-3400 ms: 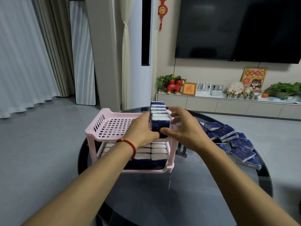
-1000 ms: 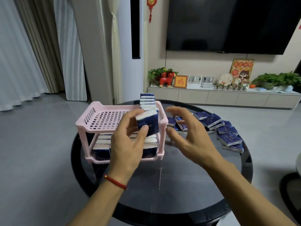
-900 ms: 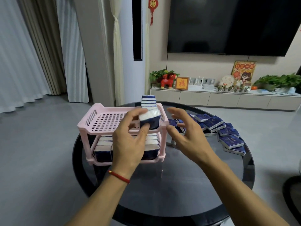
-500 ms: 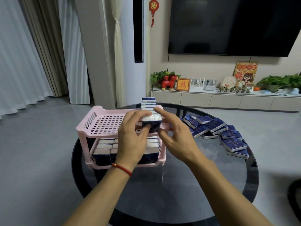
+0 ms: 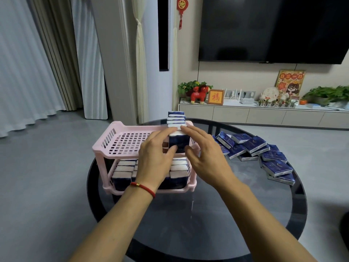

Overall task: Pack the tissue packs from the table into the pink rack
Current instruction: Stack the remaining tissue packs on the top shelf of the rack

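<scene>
A dark blue tissue pack (image 5: 178, 141) with a white top edge stands upright at the near end of a row of packs (image 5: 176, 119) set on edge along the right side of the pink rack (image 5: 117, 146)'s upper tier. The left hand (image 5: 154, 157) grips this pack, its thumb pressed on the front face and its fingers curled over the top and left side. The right hand (image 5: 203, 156) meets the pack from the right with fingers fairly straight, the index laid across the white top edge and the thumb touching the lower front; it does not wrap around the pack. A red cord bracelet (image 5: 143, 187) circles the left wrist.

The rest of the upper tier, a perforated pink tray, lies to the left of the row. The lower tier holds more packs (image 5: 123, 170) standing on edge in rows, white edges up.

The rack stands on a round dark glass table (image 5: 188, 220). To the right of the rack, a loose pile of blue tissue packs (image 5: 264, 154) lies flat and overlapping on the glass, well apart from both hands
</scene>
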Tool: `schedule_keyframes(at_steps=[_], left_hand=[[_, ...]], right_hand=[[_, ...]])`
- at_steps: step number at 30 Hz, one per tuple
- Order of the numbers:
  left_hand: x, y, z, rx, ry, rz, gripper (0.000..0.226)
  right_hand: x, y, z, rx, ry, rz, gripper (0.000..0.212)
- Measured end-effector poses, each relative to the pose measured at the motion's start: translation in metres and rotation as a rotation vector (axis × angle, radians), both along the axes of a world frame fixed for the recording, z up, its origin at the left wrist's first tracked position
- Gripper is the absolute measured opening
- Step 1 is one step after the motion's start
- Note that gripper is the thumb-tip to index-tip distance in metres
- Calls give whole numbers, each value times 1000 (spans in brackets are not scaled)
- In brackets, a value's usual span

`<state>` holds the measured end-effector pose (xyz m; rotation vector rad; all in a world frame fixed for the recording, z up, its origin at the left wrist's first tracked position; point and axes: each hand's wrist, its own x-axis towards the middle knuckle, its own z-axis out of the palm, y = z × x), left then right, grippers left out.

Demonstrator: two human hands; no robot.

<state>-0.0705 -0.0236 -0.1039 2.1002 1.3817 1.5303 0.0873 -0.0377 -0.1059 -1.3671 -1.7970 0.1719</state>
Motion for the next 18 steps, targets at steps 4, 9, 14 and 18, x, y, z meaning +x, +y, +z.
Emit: schedule_keyframes(at_steps=[4, 9, 14, 18], left_hand=[[-7, 1, 7, -195, 8, -89, 71], [-17, 5, 31, -473, -246, -296, 85], [-4, 43, 54, -583, -496, -360, 33], [10, 70, 55, -760, -652, -387, 66]], right_hand=[[-3, 0, 3, 2, 43, 1, 55], [1, 7, 21, -45, 331, 92, 56], [6, 42, 43, -151, 194, 79, 47], [-1, 57, 52, -285, 146, 33, 44]])
